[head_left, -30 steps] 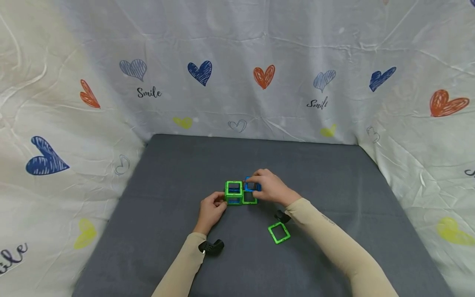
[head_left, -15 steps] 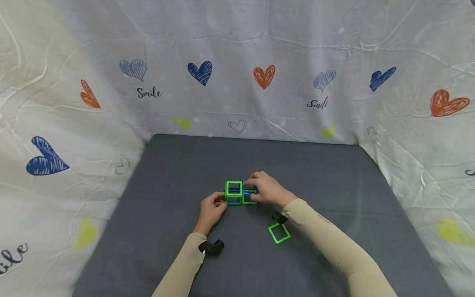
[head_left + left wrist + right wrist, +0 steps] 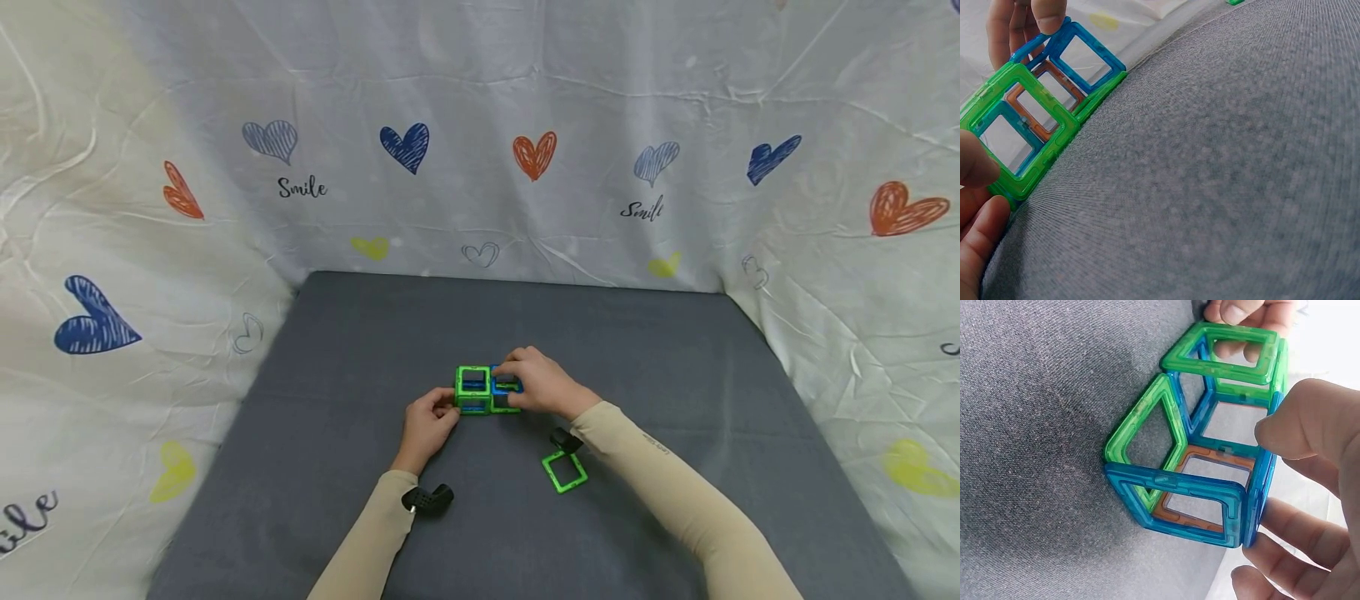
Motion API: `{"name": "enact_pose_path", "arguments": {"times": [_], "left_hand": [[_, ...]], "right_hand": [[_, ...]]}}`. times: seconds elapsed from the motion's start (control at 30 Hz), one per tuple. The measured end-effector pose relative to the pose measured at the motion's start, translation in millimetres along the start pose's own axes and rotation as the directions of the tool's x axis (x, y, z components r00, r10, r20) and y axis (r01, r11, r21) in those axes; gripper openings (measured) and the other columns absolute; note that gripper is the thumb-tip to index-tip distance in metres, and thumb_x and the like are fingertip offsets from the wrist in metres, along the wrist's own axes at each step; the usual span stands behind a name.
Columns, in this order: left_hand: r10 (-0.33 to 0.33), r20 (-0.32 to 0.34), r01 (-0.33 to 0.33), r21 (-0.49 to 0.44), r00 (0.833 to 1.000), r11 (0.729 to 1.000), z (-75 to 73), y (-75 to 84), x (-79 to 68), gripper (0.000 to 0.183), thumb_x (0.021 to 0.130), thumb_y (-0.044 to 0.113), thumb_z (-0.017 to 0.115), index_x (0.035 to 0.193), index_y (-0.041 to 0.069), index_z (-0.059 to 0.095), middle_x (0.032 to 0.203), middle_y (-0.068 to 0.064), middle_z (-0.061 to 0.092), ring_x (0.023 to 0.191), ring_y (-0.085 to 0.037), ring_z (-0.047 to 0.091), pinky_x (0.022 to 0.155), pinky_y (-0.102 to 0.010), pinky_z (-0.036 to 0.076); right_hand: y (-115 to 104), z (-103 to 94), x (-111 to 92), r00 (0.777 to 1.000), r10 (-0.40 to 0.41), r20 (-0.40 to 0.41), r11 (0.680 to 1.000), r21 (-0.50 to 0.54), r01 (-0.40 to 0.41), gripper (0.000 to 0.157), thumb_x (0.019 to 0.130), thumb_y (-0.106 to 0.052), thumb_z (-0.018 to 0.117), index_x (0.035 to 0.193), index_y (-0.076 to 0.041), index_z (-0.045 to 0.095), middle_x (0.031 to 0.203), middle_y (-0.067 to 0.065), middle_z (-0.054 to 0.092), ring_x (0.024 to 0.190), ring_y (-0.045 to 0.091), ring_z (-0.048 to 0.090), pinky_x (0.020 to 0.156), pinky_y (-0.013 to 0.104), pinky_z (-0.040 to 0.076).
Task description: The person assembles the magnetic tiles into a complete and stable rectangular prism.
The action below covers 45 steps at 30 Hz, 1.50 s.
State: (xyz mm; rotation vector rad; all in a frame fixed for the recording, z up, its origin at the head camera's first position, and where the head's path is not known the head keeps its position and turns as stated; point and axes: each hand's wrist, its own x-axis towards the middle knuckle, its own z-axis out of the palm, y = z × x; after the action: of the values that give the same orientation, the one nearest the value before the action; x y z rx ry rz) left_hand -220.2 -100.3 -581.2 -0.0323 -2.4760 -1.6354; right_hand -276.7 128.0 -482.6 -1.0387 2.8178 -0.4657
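Note:
A small structure of see-through magnetic tiles stands at mid-table. Its left part is a cube with a green top and front [image 3: 473,394]. The right part has a green base tile [image 3: 1138,415], an orange back tile [image 3: 1219,456] and an upright blue side tile [image 3: 1172,481]. My left hand [image 3: 429,425] holds the cube at its left side, thumb near the front tile. My right hand [image 3: 546,382] pinches a blue tile [image 3: 1254,512] lying across the top of the right part, against the side tile's upper edge. Some fingers are hidden behind the tiles.
A loose green square tile [image 3: 551,476] lies on the grey table [image 3: 637,350], close to the black wrist device [image 3: 566,439] on the right arm. Another black device [image 3: 427,500] is on the left wrist. A white cloth [image 3: 465,67] with printed hearts surrounds the table.
My right hand has moved slightly left and brought the blue tiles against the cube, over the green base tile. Over the last half second both hands are nearly still.

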Motion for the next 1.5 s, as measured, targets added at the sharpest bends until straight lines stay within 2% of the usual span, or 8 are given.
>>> {"name": "enact_pose_path", "arguments": {"times": [0.3,0.6,0.83,1.23,1.5], "left_hand": [[-0.005,0.001,0.005,0.001,1.000,1.000,0.6,0.0,0.3,0.025,0.085,0.002,0.072,0.109,0.006,0.076,0.095,-0.013,0.076,0.077,-0.014,0.067,0.070,-0.022,0.054],[0.004,-0.002,-0.004,-0.010,1.000,1.000,-0.1,-0.6,0.6,0.025,0.085,0.002,0.071,0.109,0.006,0.076,0.097,-0.013,0.076,0.078,-0.015,0.067,0.070,-0.022,0.054],[0.008,-0.002,-0.008,-0.006,1.000,1.000,-0.1,-0.7,1.4,0.025,0.085,0.002,0.071,0.109,0.006,0.076,0.098,-0.013,0.076,0.079,-0.015,0.067,0.070,-0.022,0.054],[0.006,-0.006,-0.006,0.006,1.000,1.000,0.1,-0.3,-0.6,0.025,0.085,0.002,0.071,0.109,0.005,0.076,0.097,-0.013,0.076,0.078,-0.015,0.067,0.070,-0.023,0.054],[0.010,-0.009,-0.010,-0.003,1.000,1.000,0.1,-1.5,0.9,0.025,0.085,0.002,0.071,0.109,0.005,0.076,0.096,-0.013,0.076,0.078,-0.014,0.067,0.070,-0.022,0.053]], "right_hand": [[-0.7,1.1,-3.4,1.000,-0.004,-0.020,1.000,0.000,0.004,0.040,0.086,-0.010,0.072,0.126,-0.012,0.073,0.127,0.015,0.065,0.111,0.032,0.059,0.087,0.048,0.055],[0.0,0.8,-6.0,0.999,-0.021,-0.038,1.000,0.010,0.022,0.039,0.087,-0.011,0.072,0.126,-0.010,0.073,0.130,0.017,0.066,0.116,0.036,0.060,0.093,0.052,0.054],[-0.1,1.5,-7.5,0.998,-0.038,-0.058,0.999,-0.002,0.037,0.036,0.088,-0.011,0.073,0.124,-0.008,0.073,0.130,0.017,0.067,0.115,0.035,0.061,0.094,0.050,0.055],[3.6,7.5,-8.4,0.998,0.009,-0.057,0.999,0.051,-0.006,0.039,0.090,-0.014,0.071,0.128,-0.010,0.071,0.136,0.017,0.064,0.124,0.036,0.060,0.097,0.051,0.055],[5.0,7.6,-7.4,0.998,0.013,-0.062,0.997,0.075,-0.008,0.040,0.089,-0.014,0.070,0.128,-0.009,0.071,0.136,0.018,0.064,0.123,0.037,0.060,0.097,0.051,0.054]]}}
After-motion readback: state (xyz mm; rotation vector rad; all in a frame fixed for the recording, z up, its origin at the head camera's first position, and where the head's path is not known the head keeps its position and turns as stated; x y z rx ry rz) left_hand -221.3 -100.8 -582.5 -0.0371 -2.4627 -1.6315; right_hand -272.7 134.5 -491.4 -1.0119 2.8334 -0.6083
